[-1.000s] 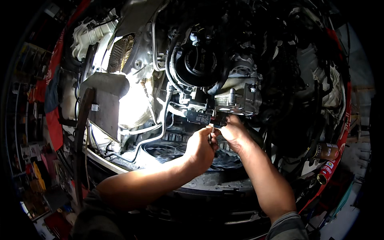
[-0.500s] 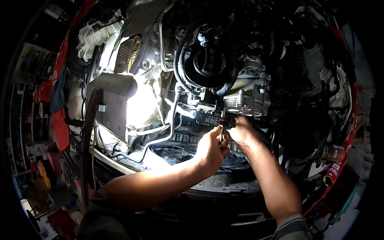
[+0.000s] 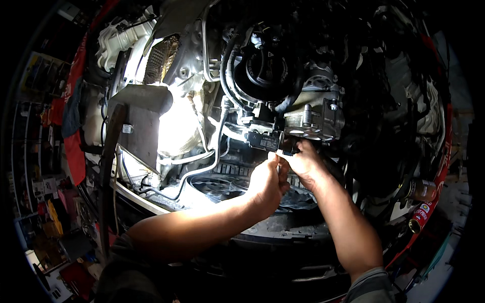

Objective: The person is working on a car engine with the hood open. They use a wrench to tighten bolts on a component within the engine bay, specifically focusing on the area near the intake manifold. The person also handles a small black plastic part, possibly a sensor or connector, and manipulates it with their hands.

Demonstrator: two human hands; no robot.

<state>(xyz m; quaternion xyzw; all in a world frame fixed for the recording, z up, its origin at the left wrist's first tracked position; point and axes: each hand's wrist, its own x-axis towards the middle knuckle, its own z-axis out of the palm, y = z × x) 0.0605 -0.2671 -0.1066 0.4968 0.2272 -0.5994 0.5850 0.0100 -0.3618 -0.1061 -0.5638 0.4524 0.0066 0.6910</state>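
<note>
In the open engine bay, a small black rectangular module (image 3: pixel 263 140) with a pale label sits below a round black cap (image 3: pixel 267 70). My left hand (image 3: pixel 268 183) is closed just beneath the module's lower right corner, its thumb and fingers pinched together; what they hold is hidden. My right hand (image 3: pixel 306 165) is beside it, its thumb raised under a silver metal housing (image 3: pixel 309 123) and its other fingers curled in toward a small dark part next to the module. What lies inside that grip cannot be made out. The two hands' fingertips nearly meet.
Below my hands sits a round fan shroud (image 3: pixel 202 187). A grey metal shield (image 3: pixel 144 118) and a dark upright bar (image 3: pixel 112 166) stand left in bright light. A brown can (image 3: pixel 422 191) and a red can (image 3: pixel 420 217) lie on the right edge. Shelves (image 3: pixel 30 136) stand far left.
My left fingertips have moved up slightly toward the module's corner, hiding the thin piece seen at them before. My right thumb now stands higher. The view has shifted slightly.
</note>
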